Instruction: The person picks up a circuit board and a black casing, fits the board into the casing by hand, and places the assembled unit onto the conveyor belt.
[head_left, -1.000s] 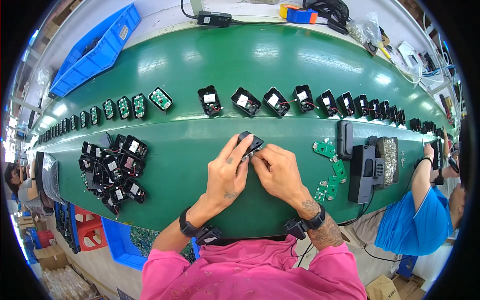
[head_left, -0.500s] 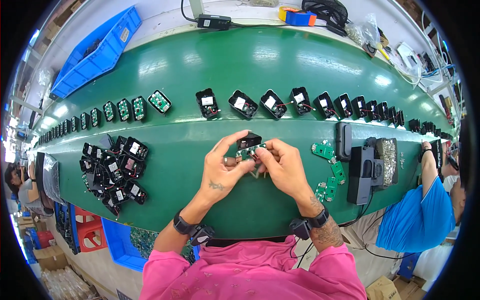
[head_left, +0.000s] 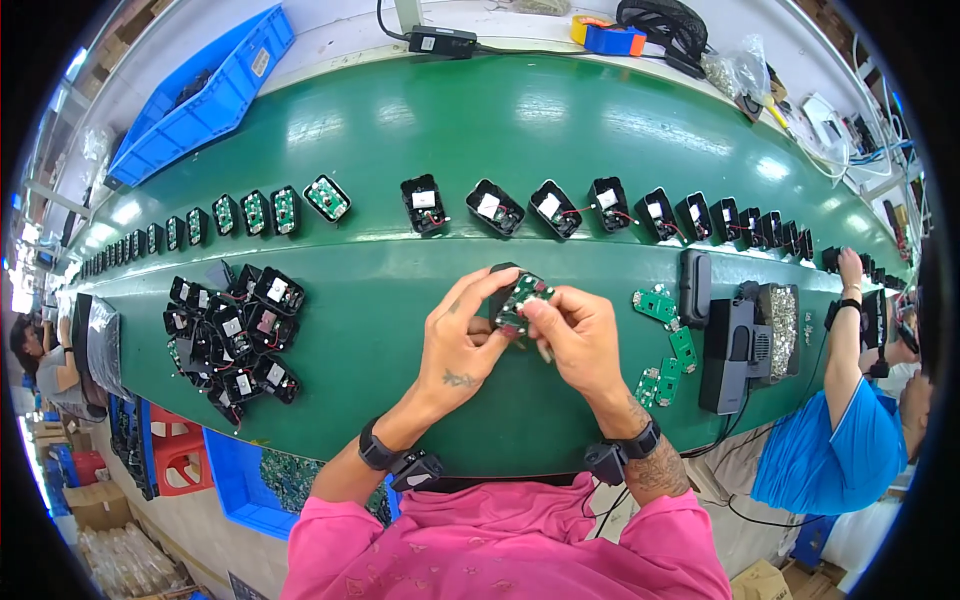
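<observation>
Over the middle of the green bench, my left hand [head_left: 458, 345] is wrapped round a small black plastic housing [head_left: 503, 294]. A green circuit board [head_left: 524, 296] lies at its open face, tilted toward me. My right hand [head_left: 582, 338] pinches the board's right side with thumb and fingers. Fingers hide much of the housing, so how deep the board sits cannot be told. Beyond my hands stands a row of open black housings [head_left: 489, 208] with white parts and red wires. To the right lie several loose green boards [head_left: 682, 348].
A heap of black housings [head_left: 235, 330] lies left; housings fitted with boards [head_left: 254, 212] line the far left. A grey device [head_left: 726, 355] and a tray of small metal parts [head_left: 779, 330] stand right. Blue bins [head_left: 190, 120] sit behind and below. A person in blue [head_left: 835, 440] works at right.
The board has turned from edge-on to lying over the housing's opening, its face now showing. My right hand has shifted slightly right. The co-worker's arm at right has reached farther over the bench.
</observation>
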